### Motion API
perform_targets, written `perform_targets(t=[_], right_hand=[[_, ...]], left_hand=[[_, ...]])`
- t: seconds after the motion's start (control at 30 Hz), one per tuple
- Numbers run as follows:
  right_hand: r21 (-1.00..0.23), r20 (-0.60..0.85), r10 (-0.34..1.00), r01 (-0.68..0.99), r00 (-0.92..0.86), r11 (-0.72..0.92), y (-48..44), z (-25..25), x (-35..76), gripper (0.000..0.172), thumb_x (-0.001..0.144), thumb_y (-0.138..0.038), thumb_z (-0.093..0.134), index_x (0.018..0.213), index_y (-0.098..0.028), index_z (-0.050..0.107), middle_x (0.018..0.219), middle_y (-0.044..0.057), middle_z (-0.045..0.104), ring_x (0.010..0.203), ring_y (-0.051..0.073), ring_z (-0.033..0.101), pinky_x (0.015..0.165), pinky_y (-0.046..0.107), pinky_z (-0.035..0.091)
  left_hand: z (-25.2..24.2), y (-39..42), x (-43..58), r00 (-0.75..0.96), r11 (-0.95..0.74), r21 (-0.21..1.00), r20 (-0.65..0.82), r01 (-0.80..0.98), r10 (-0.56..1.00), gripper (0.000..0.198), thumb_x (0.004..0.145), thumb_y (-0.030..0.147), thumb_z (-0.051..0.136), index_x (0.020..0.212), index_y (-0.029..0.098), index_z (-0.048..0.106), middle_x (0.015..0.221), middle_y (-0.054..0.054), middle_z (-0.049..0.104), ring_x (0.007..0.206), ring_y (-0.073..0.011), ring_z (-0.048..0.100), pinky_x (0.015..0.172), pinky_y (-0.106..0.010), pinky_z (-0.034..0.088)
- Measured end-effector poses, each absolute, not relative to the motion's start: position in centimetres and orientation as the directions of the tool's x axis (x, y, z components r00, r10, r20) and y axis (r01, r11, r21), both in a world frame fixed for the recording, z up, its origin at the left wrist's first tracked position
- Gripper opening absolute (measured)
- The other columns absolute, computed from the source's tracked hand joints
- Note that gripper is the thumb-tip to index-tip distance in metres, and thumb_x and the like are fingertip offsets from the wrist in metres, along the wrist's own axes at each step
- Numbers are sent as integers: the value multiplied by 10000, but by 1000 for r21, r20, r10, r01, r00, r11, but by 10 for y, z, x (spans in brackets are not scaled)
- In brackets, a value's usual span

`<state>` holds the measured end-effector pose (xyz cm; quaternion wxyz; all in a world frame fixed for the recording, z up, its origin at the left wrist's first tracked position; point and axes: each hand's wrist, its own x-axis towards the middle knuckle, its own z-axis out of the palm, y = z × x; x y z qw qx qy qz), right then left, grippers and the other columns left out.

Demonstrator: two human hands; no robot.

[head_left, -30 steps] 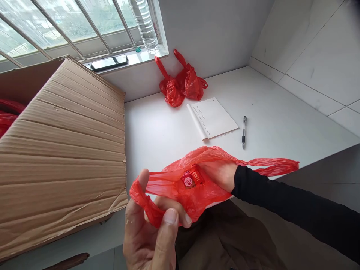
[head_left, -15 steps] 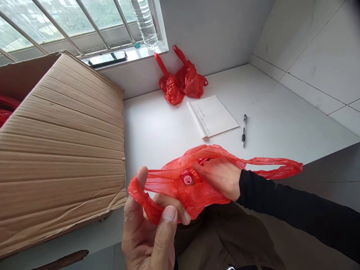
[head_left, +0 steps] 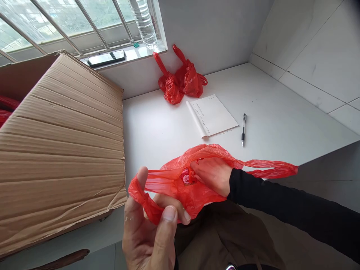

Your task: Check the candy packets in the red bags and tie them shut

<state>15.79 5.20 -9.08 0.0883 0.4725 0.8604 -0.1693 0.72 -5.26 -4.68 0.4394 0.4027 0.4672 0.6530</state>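
Note:
A thin red plastic bag point(head_left: 194, 198) spreads above the front edge of the white table. My left hand point(head_left: 153, 225) grips one of its handles, which loops around the fingers and stretches the mouth open. Reaching inside through the mouth is my right hand point(head_left: 213, 174), its fingers hidden by the red plastic and by its own back. Beside those fingers lies a small packet point(head_left: 186, 176) with a round pink label, at the bottom of the bag. The other handle point(head_left: 275, 168) hangs out to the right, over the black sleeve.
A large cardboard box point(head_left: 64, 150) stands at the left, with red plastic inside. Two tied red bags point(head_left: 171, 88) sit against the wall. An open notebook point(head_left: 215, 116) and a pen point(head_left: 243, 129) lie on the table point(head_left: 281, 101). A phone point(head_left: 107, 58) and a water bottle point(head_left: 144, 26) are on the windowsill.
My right hand has pushed slightly further left and deeper into the bag, covering more of the packets. The right handle has shifted a little left. My left hand holds the same place.

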Motion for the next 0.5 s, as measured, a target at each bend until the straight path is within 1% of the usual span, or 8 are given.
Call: perform_targets(t=[0.13,0.3,0.33,0.43,0.47,0.5], right_hand=[[-197,-312,774,835,-550,514,51,-89,158,159,1011,-151,531,1096,-142,665,976,130,756,878,288,731,614,339,356],[-246,-298,720,779,-627,576,51,-86,161,144,982,-157,563,1084,-169,664,844,72,739,748,240,690,610,332,324],[-263,-291,707,764,-645,589,51,-85,162,161,977,-167,573,1109,-172,664,834,65,735,722,228,677,606,332,314],[-317,-256,656,703,-710,637,52,-85,165,316,975,-222,604,1289,-204,633,850,51,737,694,212,646,609,336,298],[-337,-243,636,679,-732,653,52,-86,165,346,972,-234,614,1318,-215,628,860,51,740,697,210,641,615,336,299],[-356,-231,619,658,-750,664,53,-87,165,342,974,-237,614,1315,-220,637,869,55,743,706,210,640,620,337,302]], left_hand=[[-46,-53,8,-302,-164,965,97,-203,948,560,937,186,737,1444,410,655,651,40,663,605,-112,635,692,-247,618],[-44,-54,8,-292,-158,968,97,-192,952,562,948,183,721,1455,414,643,650,42,658,611,-107,633,703,-239,611],[-44,-54,8,-291,-155,969,95,-191,952,563,945,186,725,1453,414,645,651,40,661,612,-108,633,704,-239,610],[-45,-53,9,-294,-158,970,98,-185,951,565,941,195,733,1453,419,645,641,39,662,609,-108,628,707,-239,606],[-45,-53,9,-295,-159,970,100,-182,950,563,944,196,729,1453,421,644,642,39,663,608,-107,627,704,-237,604],[-45,-52,9,-299,-159,971,100,-179,949,558,945,196,727,1449,421,648,645,40,662,605,-104,623,701,-234,600]])
